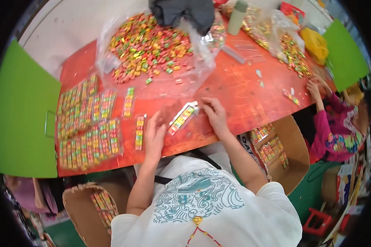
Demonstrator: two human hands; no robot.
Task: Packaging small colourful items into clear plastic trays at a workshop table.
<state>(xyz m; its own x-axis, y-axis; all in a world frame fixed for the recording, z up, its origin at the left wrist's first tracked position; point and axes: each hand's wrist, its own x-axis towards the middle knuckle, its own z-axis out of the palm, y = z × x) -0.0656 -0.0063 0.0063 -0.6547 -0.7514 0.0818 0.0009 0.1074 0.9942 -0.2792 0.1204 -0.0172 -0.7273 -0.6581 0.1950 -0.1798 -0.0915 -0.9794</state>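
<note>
Between my hands a clear plastic sleeve (181,118) lies slanted, with a single row of small red, yellow and green wrapped candies inside. My left hand (154,133) is beside its lower end, fingers stretched upward and thumb close to the plastic; whether they touch is unclear. At the sleeve's upper end my right hand (215,114) has its fingers bent together, the tips by the shiny plastic edge. Anything in those fingertips is too small to make out. Just left of my left hand is a filled candy strip (139,132), and another strip (128,101) is farther back.
Filled candy packs (88,123) cover the table's left side. A large clear bag of loose candies (152,49) spreads at the back, under a dark cloth (183,14). A green bottle (237,17) stands behind. Cardboard boxes (299,142) flank me; a co-worker's hands (315,86) work at right.
</note>
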